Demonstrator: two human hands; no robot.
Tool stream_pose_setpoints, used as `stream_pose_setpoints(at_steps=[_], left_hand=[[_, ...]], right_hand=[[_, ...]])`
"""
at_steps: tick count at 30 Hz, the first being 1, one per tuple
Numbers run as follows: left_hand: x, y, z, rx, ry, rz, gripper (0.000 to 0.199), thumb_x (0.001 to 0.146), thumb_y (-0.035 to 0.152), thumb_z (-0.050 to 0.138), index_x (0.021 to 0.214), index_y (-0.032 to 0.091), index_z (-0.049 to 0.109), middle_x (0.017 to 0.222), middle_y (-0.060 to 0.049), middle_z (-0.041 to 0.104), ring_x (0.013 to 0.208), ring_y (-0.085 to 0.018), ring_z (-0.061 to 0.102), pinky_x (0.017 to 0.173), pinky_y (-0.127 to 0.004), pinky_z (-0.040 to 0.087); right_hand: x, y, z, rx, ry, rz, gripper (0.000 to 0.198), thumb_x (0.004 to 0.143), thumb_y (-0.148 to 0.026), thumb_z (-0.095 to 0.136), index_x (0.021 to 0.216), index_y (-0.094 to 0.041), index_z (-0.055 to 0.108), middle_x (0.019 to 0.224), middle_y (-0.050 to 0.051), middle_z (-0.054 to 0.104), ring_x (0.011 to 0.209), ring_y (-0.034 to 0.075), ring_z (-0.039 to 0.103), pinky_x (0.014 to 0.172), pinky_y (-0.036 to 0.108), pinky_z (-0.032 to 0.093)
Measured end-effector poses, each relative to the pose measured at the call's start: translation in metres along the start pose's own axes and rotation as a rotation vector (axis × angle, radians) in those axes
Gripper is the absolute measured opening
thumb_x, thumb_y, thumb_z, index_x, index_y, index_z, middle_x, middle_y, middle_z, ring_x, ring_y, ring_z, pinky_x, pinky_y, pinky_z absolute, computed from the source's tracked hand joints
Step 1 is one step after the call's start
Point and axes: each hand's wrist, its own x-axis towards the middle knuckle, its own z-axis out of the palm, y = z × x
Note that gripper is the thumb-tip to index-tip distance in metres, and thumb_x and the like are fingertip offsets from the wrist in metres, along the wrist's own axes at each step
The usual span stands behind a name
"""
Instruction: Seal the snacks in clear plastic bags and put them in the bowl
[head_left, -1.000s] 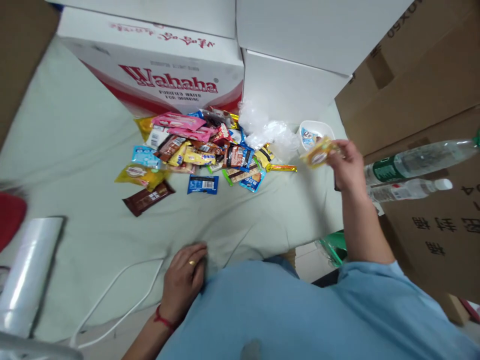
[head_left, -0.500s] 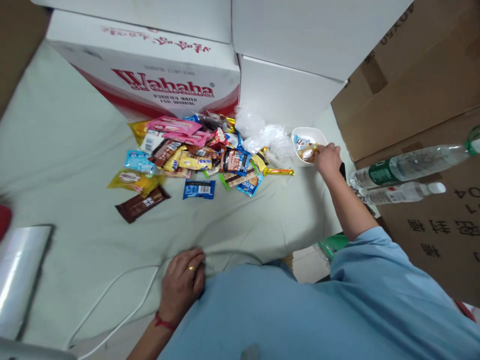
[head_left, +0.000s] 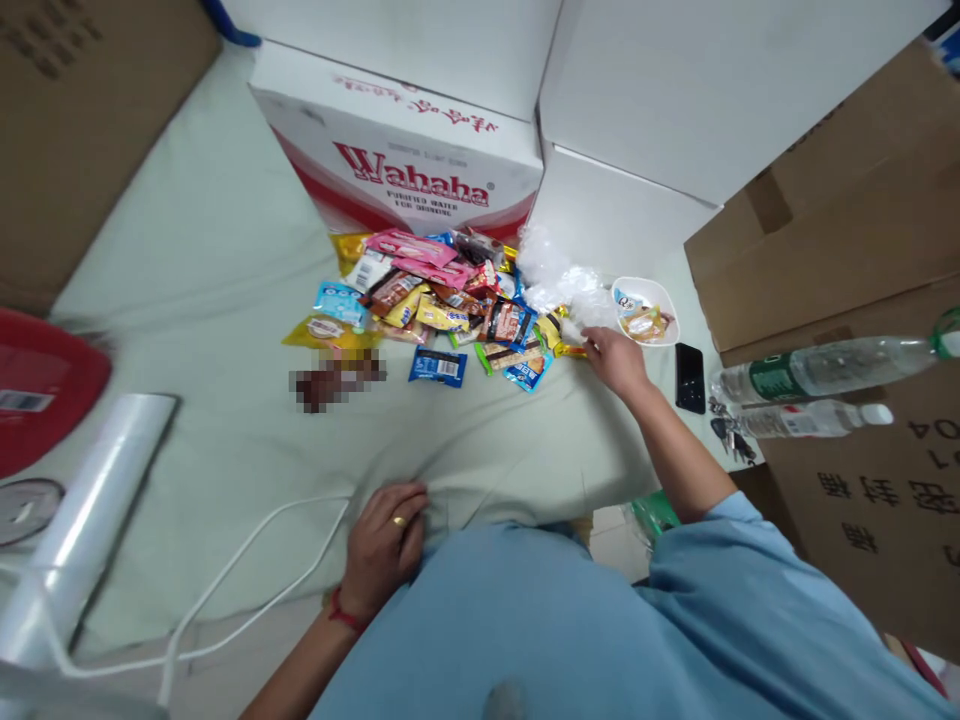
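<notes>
My right hand (head_left: 619, 362) reaches over the cloth, fingertips pinched at the right end of a thin yellow-wrapped snack stick (head_left: 572, 351) and covering part of it. Just beyond the hand stands a white bowl (head_left: 670, 338) holding a clear-and-gold wrapped snack (head_left: 646, 323) and a light blue packet (head_left: 628, 300). To the left lies a heap of wrapped snacks, including pink packets (head_left: 416, 247), a blue packet (head_left: 437, 366) and a yellow pouch (head_left: 324, 331). My left hand (head_left: 386, 532), with a ring, rests at the near edge, fingers loosely laid down and holding nothing.
Crumpled clear plastic (head_left: 574, 290) lies between heap and bowl. A white Wahaba-style printed carton (head_left: 420, 180) stands behind. At right are a phone (head_left: 690, 378), keys (head_left: 731, 440) and two bottles (head_left: 847, 355) (head_left: 817, 419). A plastic film roll (head_left: 97, 510) and white cable (head_left: 255, 525) lie left.
My right hand has left the bowl and moved left to the yellow stick; the gold-wrapped snack stays in the bowl. The view has shifted left. My left hand remains at the edge.
</notes>
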Motion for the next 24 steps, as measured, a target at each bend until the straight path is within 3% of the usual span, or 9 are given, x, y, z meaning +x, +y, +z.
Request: stream_pose_setpoints(at_steps=[4, 7, 10, 13, 15, 18, 20, 24], left_hand=[[0.009, 0.009, -0.006, -0.185, 0.001, -0.295, 0.016, 0.096, 0.021, 0.059, 0.098, 0.023, 0.074, 0.099, -0.005, 0.078, 0.093, -0.019, 0.072, 0.084, -0.032, 0.057], [0.033, 0.024, 0.001, -0.424, -0.043, -0.626, 0.024, 0.100, 0.041, 0.057, 0.101, 0.022, 0.072, 0.092, -0.004, 0.075, 0.082, -0.018, 0.070, 0.076, -0.031, 0.057], [0.066, 0.037, 0.022, -0.648, -0.019, -0.751, 0.038, 0.096, 0.055, 0.059, 0.108, 0.020, 0.067, 0.105, -0.009, 0.072, 0.091, -0.021, 0.070, 0.076, -0.033, 0.058], [0.094, 0.045, 0.044, -0.590, 0.129, -0.760, 0.056, 0.082, 0.057, 0.076, 0.121, 0.019, 0.062, 0.123, -0.013, 0.065, 0.110, -0.025, 0.066, 0.084, -0.036, 0.058], [0.104, 0.047, 0.055, -0.521, 0.137, -0.745, 0.062, 0.075, 0.050, 0.084, 0.124, 0.020, 0.063, 0.128, -0.013, 0.062, 0.115, -0.026, 0.064, 0.086, -0.037, 0.057], [0.109, 0.045, 0.061, -0.483, 0.067, -0.695, 0.034, 0.076, 0.040, 0.082, 0.103, 0.022, 0.074, 0.117, -0.010, 0.065, 0.111, -0.025, 0.063, 0.084, -0.036, 0.055], [0.108, 0.042, 0.063, -0.592, 0.093, -0.751, 0.019, 0.078, 0.038, 0.080, 0.087, 0.022, 0.076, 0.109, -0.008, 0.067, 0.104, -0.023, 0.063, 0.082, -0.033, 0.053], [0.107, 0.037, 0.065, -0.907, 0.146, -0.948, 0.031, 0.075, 0.049, 0.079, 0.085, 0.020, 0.074, 0.090, -0.005, 0.070, 0.086, -0.019, 0.063, 0.074, -0.030, 0.050]], right_hand=[[-0.024, -0.034, 0.017, 0.727, 0.064, 0.216, 0.021, 0.086, -0.041, 0.072, 0.092, -0.021, 0.071, 0.076, 0.000, 0.064, 0.060, 0.013, 0.046, 0.058, 0.027, 0.040], [-0.054, -0.066, 0.027, 1.269, -0.088, 0.390, 0.028, 0.076, -0.040, 0.083, 0.089, -0.022, 0.068, 0.066, -0.007, 0.049, 0.051, 0.007, 0.031, 0.049, 0.022, 0.028], [-0.082, -0.095, 0.041, 1.527, -0.223, 0.526, 0.031, 0.070, -0.034, 0.089, 0.085, -0.020, 0.066, 0.062, -0.008, 0.043, 0.050, 0.005, 0.027, 0.046, 0.019, 0.024], [-0.099, -0.112, 0.054, 1.639, -0.283, 0.609, 0.033, 0.066, -0.032, 0.091, 0.084, -0.019, 0.066, 0.060, -0.009, 0.042, 0.049, 0.004, 0.025, 0.045, 0.017, 0.024], [-0.105, -0.115, 0.058, 1.659, -0.304, 0.621, 0.034, 0.066, -0.032, 0.091, 0.085, -0.019, 0.066, 0.061, -0.009, 0.042, 0.049, 0.004, 0.025, 0.045, 0.017, 0.024], [-0.111, -0.113, 0.057, 1.588, -0.312, 0.574, 0.034, 0.069, -0.036, 0.092, 0.085, -0.020, 0.067, 0.063, -0.008, 0.045, 0.050, 0.005, 0.028, 0.046, 0.019, 0.025], [-0.114, -0.108, 0.054, 1.497, -0.307, 0.513, 0.034, 0.072, -0.042, 0.092, 0.087, -0.020, 0.069, 0.065, -0.007, 0.049, 0.051, 0.006, 0.032, 0.047, 0.020, 0.027], [-0.117, -0.092, 0.048, 1.368, -0.300, 0.362, 0.040, 0.082, -0.060, 0.081, 0.086, -0.020, 0.075, 0.069, -0.002, 0.057, 0.055, 0.009, 0.040, 0.054, 0.025, 0.032]])
